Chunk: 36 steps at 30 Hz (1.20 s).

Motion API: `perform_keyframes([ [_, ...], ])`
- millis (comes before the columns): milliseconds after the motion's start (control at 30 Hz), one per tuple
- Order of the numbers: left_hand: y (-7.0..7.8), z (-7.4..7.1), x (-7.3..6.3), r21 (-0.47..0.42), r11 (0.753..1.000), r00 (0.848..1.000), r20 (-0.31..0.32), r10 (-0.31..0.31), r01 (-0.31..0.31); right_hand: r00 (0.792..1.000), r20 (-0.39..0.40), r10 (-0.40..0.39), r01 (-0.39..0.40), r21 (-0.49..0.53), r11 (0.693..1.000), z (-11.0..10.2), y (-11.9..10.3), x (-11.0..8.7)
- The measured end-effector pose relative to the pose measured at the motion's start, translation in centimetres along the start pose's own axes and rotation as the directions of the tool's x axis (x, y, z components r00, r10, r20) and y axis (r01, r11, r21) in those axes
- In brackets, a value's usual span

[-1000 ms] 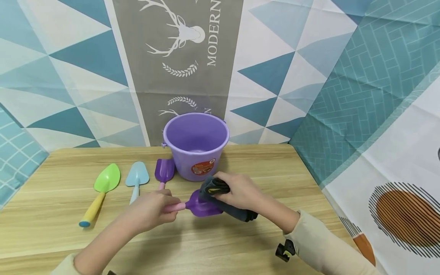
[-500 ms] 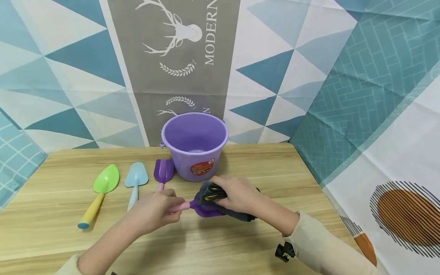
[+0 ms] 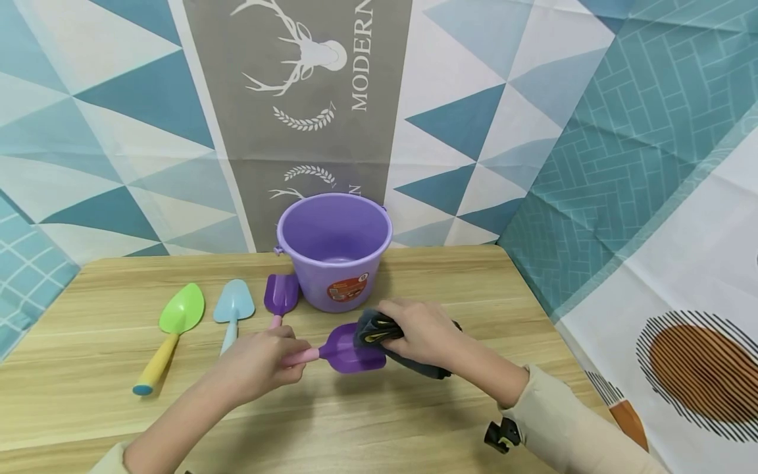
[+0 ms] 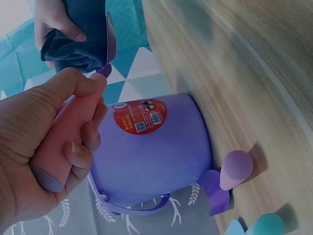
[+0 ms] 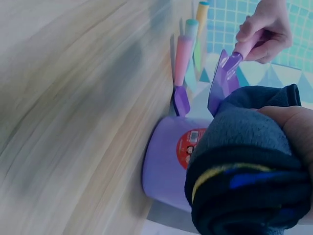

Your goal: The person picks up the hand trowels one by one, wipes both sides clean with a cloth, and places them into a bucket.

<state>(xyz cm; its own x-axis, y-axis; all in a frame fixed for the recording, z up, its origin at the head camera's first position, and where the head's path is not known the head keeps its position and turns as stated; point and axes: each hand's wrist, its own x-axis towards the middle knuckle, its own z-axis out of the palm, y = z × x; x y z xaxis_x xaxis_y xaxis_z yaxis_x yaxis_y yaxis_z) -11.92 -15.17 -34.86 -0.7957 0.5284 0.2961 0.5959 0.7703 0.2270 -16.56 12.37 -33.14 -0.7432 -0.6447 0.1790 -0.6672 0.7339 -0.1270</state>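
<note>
My left hand (image 3: 257, 365) grips the pink handle (image 4: 66, 134) of a purple toy shovel (image 3: 346, 352), whose blade points right above the table. A folded dark cloth (image 5: 249, 161) is gripped in my right hand (image 3: 423, 332) and lies against the right end of that blade. In the right wrist view the cloth hides part of the blade. Just behind both hands stands a purple bucket (image 3: 337, 270) with a red label.
On the wooden table (image 3: 474, 408), left of the bucket, lie a smaller purple shovel (image 3: 281, 293), a light blue shovel (image 3: 234, 303) and a green trowel (image 3: 182, 308) with a yellow handle. A patterned cloth backdrop (image 3: 456, 118) rises behind the table.
The cloth in my right hand has slid right along the blade, uncovering more purple. My left hand has shifted only slightly and keeps its grip on the handle.
</note>
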Motion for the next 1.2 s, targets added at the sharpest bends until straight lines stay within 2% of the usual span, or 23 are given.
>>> perform_keyframes([
  [167,0.3,-0.2,0.2,-0.006,1.000,1.000,0.024,-0.001,0.001,1.000,0.007,-0.014,0.013,0.047,0.999,0.1,-1.0,0.3],
  [367,0.8,0.0,0.3,-0.026,1.000,0.999,0.048,0.002,-0.001,1.000,0.024,-0.003,0.003,0.012,1.000,0.4,-2.1,0.7],
  [700,0.6,0.1,-0.2,0.015,0.999,0.999,-0.039,0.035,-0.034,0.999,-0.036,-0.005,0.001,-0.094,0.996,0.0,-1.5,-0.2],
  [900,0.3,-0.1,-0.5,-0.022,0.999,0.999,-0.047,0.023,-0.024,0.997,-0.067,0.035,-0.042,-0.100,0.994,-0.3,-0.6,-0.7],
  [1033,0.4,-0.3,-0.4,-0.037,0.999,0.999,-0.038,0.014,-0.015,0.999,-0.046,0.026,-0.029,-0.076,0.997,-0.4,-0.9,-0.8],
  [1200,0.6,-0.3,-0.2,-0.022,1.000,1.000,-0.022,-0.015,0.015,0.999,0.008,-0.038,0.038,-0.044,0.998,-0.4,-2.1,-0.8],
])
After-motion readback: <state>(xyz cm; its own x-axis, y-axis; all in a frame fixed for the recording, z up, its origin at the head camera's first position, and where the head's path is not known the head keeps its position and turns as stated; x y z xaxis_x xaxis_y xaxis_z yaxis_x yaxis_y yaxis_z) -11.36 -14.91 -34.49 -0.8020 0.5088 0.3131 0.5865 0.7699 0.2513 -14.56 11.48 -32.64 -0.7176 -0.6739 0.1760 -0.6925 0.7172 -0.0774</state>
